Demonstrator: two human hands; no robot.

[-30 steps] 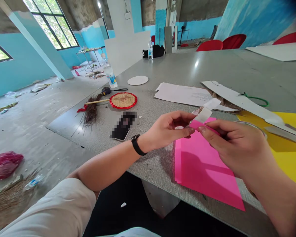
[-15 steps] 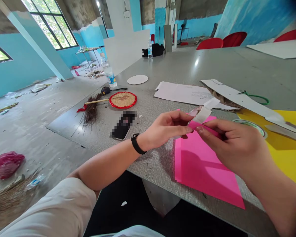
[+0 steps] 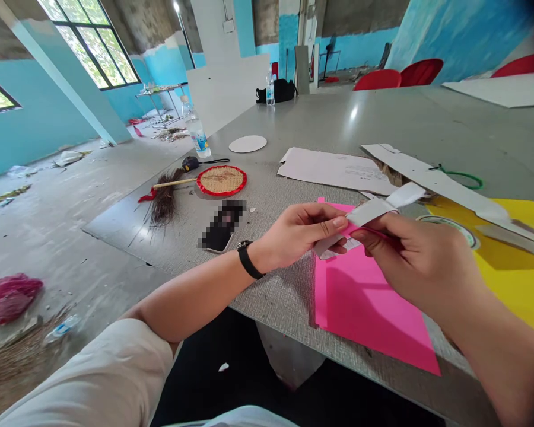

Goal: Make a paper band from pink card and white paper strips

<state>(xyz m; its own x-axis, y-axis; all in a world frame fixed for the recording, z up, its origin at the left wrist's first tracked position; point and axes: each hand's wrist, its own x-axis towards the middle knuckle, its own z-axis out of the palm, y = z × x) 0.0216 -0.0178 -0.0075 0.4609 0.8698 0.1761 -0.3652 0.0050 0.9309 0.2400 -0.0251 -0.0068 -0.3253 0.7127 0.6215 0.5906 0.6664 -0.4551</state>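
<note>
My left hand point(image 3: 301, 233) pinches one end of a white paper strip point(image 3: 378, 209) between thumb and forefinger. My right hand point(image 3: 416, 261) is closed around a small pink piece just right of it, fingertips touching the same strip. The strip's far end sticks up to the right. Both hands hover over a pink paper sheet point(image 3: 369, 308) lying flat on the grey table point(image 3: 271, 284). A black watch sits on my left wrist.
A yellow sheet point(image 3: 516, 279) with a tape roll point(image 3: 454, 228) lies to the right. White papers point(image 3: 333, 169), a green loop point(image 3: 465, 177), a phone point(image 3: 222, 226), a round woven fan point(image 3: 221, 180), a small broom point(image 3: 162, 201), a white disc point(image 3: 248, 143) and a water bottle point(image 3: 196, 127) lie further out.
The white strip has been pulled out longer and tilted flatter toward the right. My left thumb has shifted onto it; the pink piece is now mostly hidden in my right hand.
</note>
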